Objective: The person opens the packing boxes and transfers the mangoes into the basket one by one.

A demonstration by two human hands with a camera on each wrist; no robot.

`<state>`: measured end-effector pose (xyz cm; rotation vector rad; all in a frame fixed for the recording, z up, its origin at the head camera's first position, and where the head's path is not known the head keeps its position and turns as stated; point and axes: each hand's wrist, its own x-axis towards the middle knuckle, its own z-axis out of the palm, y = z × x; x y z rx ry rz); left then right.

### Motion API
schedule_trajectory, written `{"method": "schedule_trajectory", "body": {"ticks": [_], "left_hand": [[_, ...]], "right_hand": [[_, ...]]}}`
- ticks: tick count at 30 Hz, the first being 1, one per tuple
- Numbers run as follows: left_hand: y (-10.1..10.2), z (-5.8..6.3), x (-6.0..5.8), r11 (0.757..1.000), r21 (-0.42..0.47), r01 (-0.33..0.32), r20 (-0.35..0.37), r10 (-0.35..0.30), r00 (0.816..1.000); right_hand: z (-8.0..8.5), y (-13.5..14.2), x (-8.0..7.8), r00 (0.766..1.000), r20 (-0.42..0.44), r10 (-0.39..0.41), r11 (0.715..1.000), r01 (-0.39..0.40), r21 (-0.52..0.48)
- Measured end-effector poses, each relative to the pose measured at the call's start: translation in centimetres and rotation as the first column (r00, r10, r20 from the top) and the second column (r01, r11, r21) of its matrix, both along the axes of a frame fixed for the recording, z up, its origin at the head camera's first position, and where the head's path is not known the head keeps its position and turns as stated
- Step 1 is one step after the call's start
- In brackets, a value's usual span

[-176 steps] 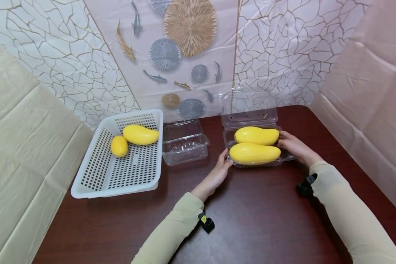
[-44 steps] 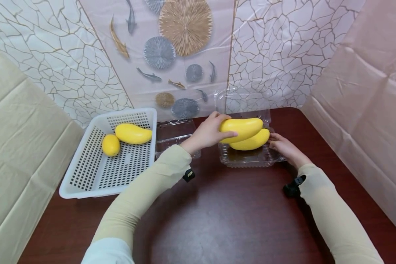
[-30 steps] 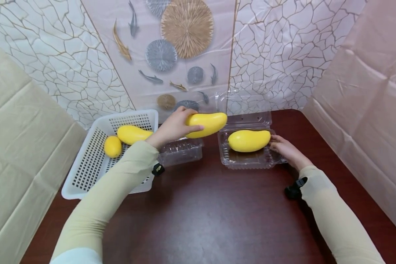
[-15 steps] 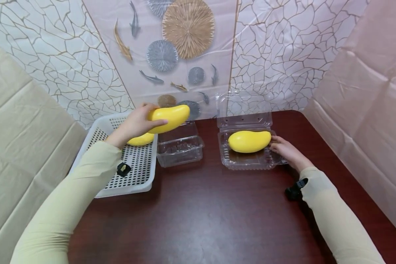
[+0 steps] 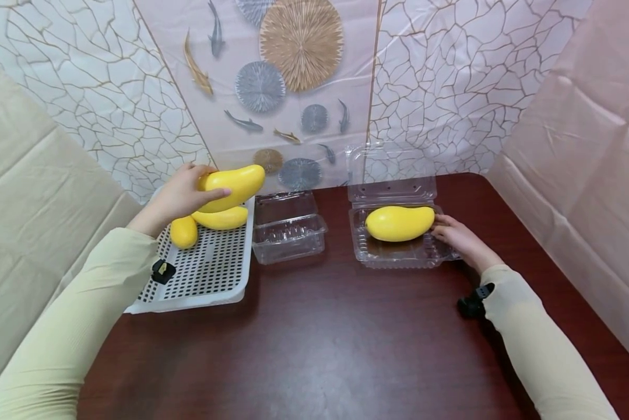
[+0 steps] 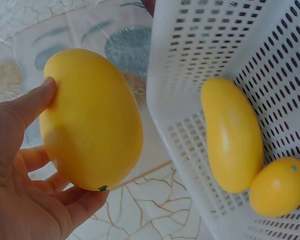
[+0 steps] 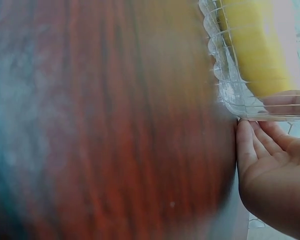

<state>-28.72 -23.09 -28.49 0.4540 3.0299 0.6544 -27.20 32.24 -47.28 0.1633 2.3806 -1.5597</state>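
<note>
My left hand (image 5: 180, 189) grips a smooth yellow mango (image 5: 238, 182) by one end, thumb on the near side, raised above the back of a white perforated basket (image 5: 193, 300). In the left wrist view, a green stem mark shows at the mango's lower end. Another mango (image 6: 232, 135) and a shorter, rounder yellow fruit (image 6: 279, 187) lie touching in the basket. At the right, one mango (image 5: 400, 224) lies in an open clear plastic clamshell container (image 5: 398, 262). My right hand (image 5: 463, 239) pinches the container's right side, fingertips close to that mango's end.
A smaller clear plastic container (image 5: 289, 248) with its lid raised stands between the basket and the clamshell container. A patterned cloth (image 5: 314, 87) hangs behind the dark red-brown table (image 5: 314, 338). Cloth panels flank both sides.
My left hand has lifted one of the two mangoes out of the clamshell container and carried it left over the basket. My right hand has stayed at the container's right side.
</note>
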Motion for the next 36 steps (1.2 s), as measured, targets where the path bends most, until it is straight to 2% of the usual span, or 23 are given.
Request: {"method": "schedule_trajectory", "body": {"ticks": [8,16,21,25,36], "left_hand": [[-1.3,-1.1,-0.2,0.998,-0.044,-0.036,0.046,0.038,0.998],[-2.9,-3.1,-0.8,0.994,-0.079,-0.072,0.074,0.078,0.994],[-3.4,-4.4,-1.0,0.989,-0.117,-0.090,0.126,0.105,0.986],[-3.5,-5.3,-1.1,0.986,-0.141,-0.088,0.168,0.112,0.979],[-3.7,-7.5,-0.7,0.985,-0.154,-0.081,0.198,0.111,0.974]], "right_hand": [[-0.1,0.0,0.1,1.000,-0.022,0.010,0.999,-0.011,-0.032],[0.0,0.2,0.2,1.000,-0.028,0.008,1.000,-0.009,-0.021],[0.0,0.3,0.3,1.000,-0.030,0.007,1.000,-0.007,-0.018],[0.0,0.2,0.4,1.000,-0.027,0.006,1.000,-0.007,-0.020],[0.0,0.1,0.2,1.000,-0.012,-0.014,1.000,0.014,-0.008]]}}
